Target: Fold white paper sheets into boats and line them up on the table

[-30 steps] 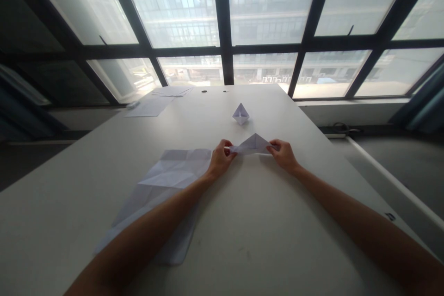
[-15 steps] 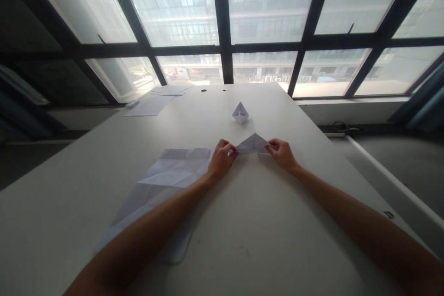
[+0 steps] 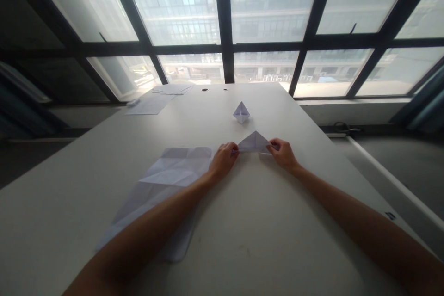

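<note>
A folded sheet of white paper (image 3: 255, 142), peaked like a paper hat, is stretched between my two hands over the table. My left hand (image 3: 224, 158) pinches its left corner. The right corner is held between the thumb and fingers of my right hand (image 3: 282, 153). Just beyond it stands a finished-looking paper boat (image 3: 241, 113) with a pointed middle. Beside my left forearm lies a large creased sheet of paper (image 3: 166, 175), partly hidden under that arm.
The white table (image 3: 277, 226) reaches toward the windows (image 3: 265, 2). At its far left lie several flat paper sheets (image 3: 149, 103) with a small whitish object (image 3: 133, 102) beside them. A round dark hole (image 3: 204, 89) marks the far edge. A white bar (image 3: 391, 175) runs along the right.
The folded paper's peak has risen slightly and its front face looks a little flatter. Both hands keep their hold on its corners. The whole view has shifted a touch.
</note>
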The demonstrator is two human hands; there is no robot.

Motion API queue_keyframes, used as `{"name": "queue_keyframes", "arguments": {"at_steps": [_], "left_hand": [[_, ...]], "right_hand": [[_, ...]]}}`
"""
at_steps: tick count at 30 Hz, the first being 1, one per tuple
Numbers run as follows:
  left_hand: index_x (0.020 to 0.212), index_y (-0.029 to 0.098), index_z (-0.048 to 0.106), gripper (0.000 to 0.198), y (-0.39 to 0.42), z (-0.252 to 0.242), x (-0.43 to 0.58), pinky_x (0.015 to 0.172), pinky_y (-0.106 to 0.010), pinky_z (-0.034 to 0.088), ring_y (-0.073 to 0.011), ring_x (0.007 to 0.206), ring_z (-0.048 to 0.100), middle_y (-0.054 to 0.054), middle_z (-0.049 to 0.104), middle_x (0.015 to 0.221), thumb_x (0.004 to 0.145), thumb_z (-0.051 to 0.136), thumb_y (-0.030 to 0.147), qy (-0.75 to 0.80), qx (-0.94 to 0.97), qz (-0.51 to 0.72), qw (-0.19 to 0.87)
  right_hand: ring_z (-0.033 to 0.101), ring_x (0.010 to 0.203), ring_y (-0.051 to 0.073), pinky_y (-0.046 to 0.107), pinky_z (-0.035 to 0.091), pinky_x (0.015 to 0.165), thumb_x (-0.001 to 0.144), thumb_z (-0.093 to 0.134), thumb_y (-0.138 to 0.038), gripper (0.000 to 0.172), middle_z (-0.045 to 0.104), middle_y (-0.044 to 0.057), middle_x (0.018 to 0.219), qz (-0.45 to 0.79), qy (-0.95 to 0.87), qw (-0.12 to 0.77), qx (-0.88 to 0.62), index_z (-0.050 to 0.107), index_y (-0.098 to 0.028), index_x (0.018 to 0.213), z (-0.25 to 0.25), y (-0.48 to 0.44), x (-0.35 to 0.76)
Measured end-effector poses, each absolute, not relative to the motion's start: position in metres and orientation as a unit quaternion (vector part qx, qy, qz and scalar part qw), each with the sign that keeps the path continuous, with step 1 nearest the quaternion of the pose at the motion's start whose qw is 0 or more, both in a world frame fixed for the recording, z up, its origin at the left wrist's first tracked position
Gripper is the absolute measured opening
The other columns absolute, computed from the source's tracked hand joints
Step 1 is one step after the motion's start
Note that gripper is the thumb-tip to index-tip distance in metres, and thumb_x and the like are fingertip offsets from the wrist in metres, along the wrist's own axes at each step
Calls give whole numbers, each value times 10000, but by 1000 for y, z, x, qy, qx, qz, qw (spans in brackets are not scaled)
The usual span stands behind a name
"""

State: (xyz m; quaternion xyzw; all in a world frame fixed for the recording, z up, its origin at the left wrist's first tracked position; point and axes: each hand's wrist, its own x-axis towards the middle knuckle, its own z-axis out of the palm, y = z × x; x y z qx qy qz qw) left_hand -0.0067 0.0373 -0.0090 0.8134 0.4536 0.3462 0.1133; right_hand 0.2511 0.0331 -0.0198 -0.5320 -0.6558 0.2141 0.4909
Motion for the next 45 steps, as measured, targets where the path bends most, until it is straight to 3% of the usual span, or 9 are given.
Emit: {"name": "queue_keyframes", "arguments": {"at_steps": [7,17,23,27,31,36,45], "left_hand": [[902,187,637,88,40,-12,-7,746,-273,502,-163,809,598,-47,618,942,901,549,178,453,787,387,158],[1039,204,607,166,41,-10,-7,758,-263,471,-149,775,622,-19,688,917,887,554,165,482,744,422,188],[873,174,656,107,42,-11,-8,733,-260,481,-137,731,596,-50,636,958,886,550,182,469,762,413,171],[953,179,686,133,42,-10,-8,743,-263,499,-145,749,608,-56,645,1003,839,620,191,470,761,404,191],[985,185,677,179,41,-8,-7,728,-250,477,-148,735,611,-14,665,848,815,625,160,496,743,402,201],[988,192,678,170,42,-6,-8,641,-223,401,-120,622,532,53,553,638,853,580,225,515,731,395,210],[1123,210,650,358,44,-10,-9,598,-223,376,-121,600,516,61,556,662,792,677,343,514,741,366,229]], "right_hand": [[650,747,222,319,474,714,795,607,-322,175,716,60,786,212,-658,490,-531,683,-165,809,-22,34,252],[654,757,228,324,479,723,810,614,-328,169,722,63,800,210,-668,485,-525,683,-173,817,-22,34,252],[663,766,234,330,485,727,804,614,-316,159,725,65,811,214,-665,486,-525,684,-175,822,-24,35,252],[668,772,238,331,491,729,807,618,-331,171,728,67,816,221,-664,487,-523,685,-175,828,-24,34,252],[668,772,238,331,489,724,809,612,-329,171,726,67,813,221,-665,485,-523,682,-173,824,-23,34,252],[666,767,234,333,485,727,808,606,-317,165,726,66,814,214,-668,484,-523,682,-172,826,-22,33,251],[665,765,227,327,485,729,809,600,-317,169,727,64,814,214,-668,487,-520,686,-172,829,-22,33,251]]}}
